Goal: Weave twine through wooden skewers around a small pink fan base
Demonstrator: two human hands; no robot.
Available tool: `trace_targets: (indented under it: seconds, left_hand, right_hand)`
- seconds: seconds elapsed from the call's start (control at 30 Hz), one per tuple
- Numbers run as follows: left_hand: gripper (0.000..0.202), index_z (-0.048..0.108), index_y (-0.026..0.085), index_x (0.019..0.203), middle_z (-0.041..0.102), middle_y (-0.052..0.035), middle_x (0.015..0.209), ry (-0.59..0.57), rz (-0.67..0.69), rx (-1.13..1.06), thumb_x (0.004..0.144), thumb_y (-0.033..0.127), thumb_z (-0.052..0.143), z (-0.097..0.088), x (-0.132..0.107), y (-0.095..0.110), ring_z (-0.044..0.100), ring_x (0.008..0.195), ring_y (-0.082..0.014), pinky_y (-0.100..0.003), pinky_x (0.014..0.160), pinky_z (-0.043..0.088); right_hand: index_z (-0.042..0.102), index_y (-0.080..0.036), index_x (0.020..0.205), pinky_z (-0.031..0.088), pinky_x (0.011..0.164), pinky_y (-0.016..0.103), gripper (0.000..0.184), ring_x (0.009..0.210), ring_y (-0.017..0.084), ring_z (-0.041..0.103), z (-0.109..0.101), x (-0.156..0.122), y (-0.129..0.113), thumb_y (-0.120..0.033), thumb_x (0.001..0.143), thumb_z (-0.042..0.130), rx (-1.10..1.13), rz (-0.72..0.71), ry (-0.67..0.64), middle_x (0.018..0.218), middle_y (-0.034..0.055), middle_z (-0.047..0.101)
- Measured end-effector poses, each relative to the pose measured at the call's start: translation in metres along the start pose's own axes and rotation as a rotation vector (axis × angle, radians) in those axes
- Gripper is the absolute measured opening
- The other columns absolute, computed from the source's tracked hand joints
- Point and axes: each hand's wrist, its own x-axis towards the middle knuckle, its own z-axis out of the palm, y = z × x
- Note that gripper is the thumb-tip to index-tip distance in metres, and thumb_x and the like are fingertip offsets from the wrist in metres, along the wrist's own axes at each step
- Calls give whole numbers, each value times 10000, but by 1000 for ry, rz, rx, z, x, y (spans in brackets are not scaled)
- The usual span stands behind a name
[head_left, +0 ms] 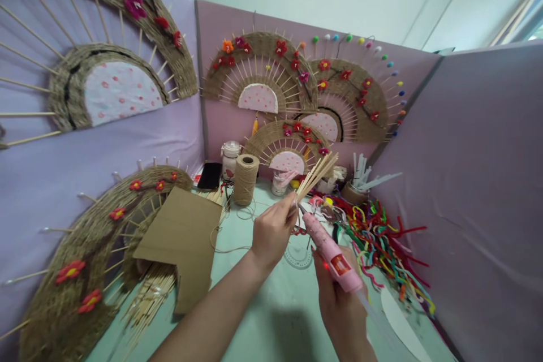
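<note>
Pinched in my left hand (274,230) is a bundle of thin wooden sticks (316,176), fanning up and to the right. My right hand (337,294) wraps round a pink hot glue gun (333,254), with a small red light glowing on its side. The nozzle reaches the lower end of the sticks by my left fingertips; whether it touches them cannot be made out. A clear glue stick (375,317) trails from the gun's back. Below the hands lies a clear plastic protractor (298,254) on the pale green table (263,317).
A twine spool (246,179), a lidded jar (231,159) and a black phone (209,176) stand or lie at the back. Cardboard (182,237) covers loose sticks (150,294) on the left. Colourful pipe cleaners (382,237) heap on the right. Twine fans (261,59) line the partitions.
</note>
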Motion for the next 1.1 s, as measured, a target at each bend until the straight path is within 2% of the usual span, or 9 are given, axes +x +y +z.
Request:
trace_targets:
  seconds: [0.1,0.33,0.67,1.1]
  left_hand:
    - [357,569,186,1199,723,-57,1023,-6,5,-7,844,164,550,0,0,1,686,862,-148,-242,776,527]
    - [339,566,190,1196,705,-57,1085,-9,17,-8,859,173,537,-1,0,2,674,940,-152,-252,812,526]
    - [332,579,175,1179,716,-59,1049,2,19,34,848,166,553,0,0,0,682,899,-152,-250,785,532]
    - [322,577,181,1179,715,-47,1056,-8,16,37,860,179,536,0,0,1,677,913,-149,-244,787,527]
  right_hand:
    - [592,-188,1039,397,683,317,202,770,199,514,0,0,1,-289,894,494,-10,-29,-9,831,50,579]
    - [582,-182,958,378,651,307,145,747,197,488,-2,1,0,-276,894,492,-42,-62,0,787,41,545]
    - [570,-172,946,370,632,305,145,724,192,473,-1,1,2,-287,888,502,-83,-110,22,769,38,527]
    - [582,-182,879,371,646,307,155,703,190,489,-1,0,2,-311,888,497,-112,-64,3,749,33,541]
